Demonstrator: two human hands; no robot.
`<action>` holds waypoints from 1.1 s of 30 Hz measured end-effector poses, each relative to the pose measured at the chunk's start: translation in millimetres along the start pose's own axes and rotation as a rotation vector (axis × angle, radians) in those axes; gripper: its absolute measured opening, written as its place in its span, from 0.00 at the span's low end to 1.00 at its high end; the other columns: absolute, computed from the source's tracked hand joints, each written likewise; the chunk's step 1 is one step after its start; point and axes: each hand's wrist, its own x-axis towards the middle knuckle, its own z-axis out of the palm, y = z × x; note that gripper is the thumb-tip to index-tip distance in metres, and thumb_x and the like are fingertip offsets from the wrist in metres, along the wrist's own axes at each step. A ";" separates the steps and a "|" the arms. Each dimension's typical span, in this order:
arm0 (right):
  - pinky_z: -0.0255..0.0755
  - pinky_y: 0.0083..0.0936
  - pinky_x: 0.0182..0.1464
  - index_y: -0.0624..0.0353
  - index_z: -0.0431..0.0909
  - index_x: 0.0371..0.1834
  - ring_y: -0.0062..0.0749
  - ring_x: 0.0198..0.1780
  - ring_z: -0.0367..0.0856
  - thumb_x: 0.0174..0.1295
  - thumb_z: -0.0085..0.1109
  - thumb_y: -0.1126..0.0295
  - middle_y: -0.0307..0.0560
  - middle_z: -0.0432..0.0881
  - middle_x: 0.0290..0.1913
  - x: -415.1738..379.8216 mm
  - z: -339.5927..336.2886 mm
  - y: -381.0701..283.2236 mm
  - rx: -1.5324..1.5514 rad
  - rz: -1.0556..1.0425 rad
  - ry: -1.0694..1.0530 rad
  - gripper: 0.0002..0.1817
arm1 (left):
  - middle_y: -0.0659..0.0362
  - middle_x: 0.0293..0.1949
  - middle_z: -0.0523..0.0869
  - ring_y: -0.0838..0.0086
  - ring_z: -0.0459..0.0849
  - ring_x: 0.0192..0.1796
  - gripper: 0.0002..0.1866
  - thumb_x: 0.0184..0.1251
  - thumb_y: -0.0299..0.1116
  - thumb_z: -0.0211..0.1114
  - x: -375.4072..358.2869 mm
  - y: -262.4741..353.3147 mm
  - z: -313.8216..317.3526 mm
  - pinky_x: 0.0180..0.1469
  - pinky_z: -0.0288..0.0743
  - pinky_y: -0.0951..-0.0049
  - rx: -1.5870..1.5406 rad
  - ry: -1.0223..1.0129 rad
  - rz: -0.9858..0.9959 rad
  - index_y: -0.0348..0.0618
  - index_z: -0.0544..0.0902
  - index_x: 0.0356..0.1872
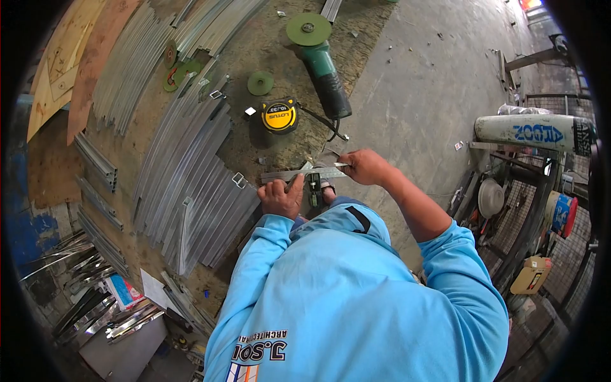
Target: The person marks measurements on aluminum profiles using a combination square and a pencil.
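Note:
At the bench edge, my left hand is closed with its fingers curled, and its index finger presses on a combination square. The square's metal rule reaches toward my right hand, and its dark green head hangs below the rule. My right hand pinches a thin white-tipped marking tool at the rule's right end; its exact kind is hard to make out. A small square metal tube shows its open end left of my left hand. Just above the hands sits a yellow and black tape measure.
Long metal tubes lie stacked on the wooden bench. An angle grinder with a green disc and a loose green disc are farther up. A grey cylinder and metal racks stand at right.

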 end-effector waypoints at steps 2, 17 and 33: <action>0.77 0.47 0.44 0.50 0.84 0.46 0.58 0.41 0.83 0.69 0.55 0.59 0.56 0.85 0.38 -1.1 -1.9 -1.8 0.001 -0.010 0.005 0.12 | 0.61 0.32 0.68 0.65 0.71 0.34 0.18 0.64 0.39 0.68 0.3 0.7 -0.1 0.42 0.62 0.59 0.001 0.001 -0.002 0.70 0.85 0.55; 0.81 0.41 0.46 0.57 0.81 0.52 0.54 0.45 0.86 0.69 0.62 0.67 0.54 0.86 0.45 12.7 -14.5 -68.9 0.150 -0.290 0.171 0.12 | 0.62 0.31 0.69 0.66 0.72 0.34 0.16 0.68 0.46 0.63 1.4 -1.4 -5.1 0.41 0.62 0.58 -0.038 0.001 -0.021 0.67 0.86 0.55; 0.78 0.45 0.48 0.62 0.79 0.44 0.54 0.48 0.83 0.59 0.60 0.68 0.55 0.84 0.41 48.6 -16.5 -107.2 -0.146 -0.373 -0.051 0.12 | 0.59 0.29 0.71 0.63 0.74 0.32 0.11 0.64 0.43 0.65 4.9 0.5 -5.2 0.38 0.62 0.58 -0.009 0.026 -0.052 0.65 0.82 0.47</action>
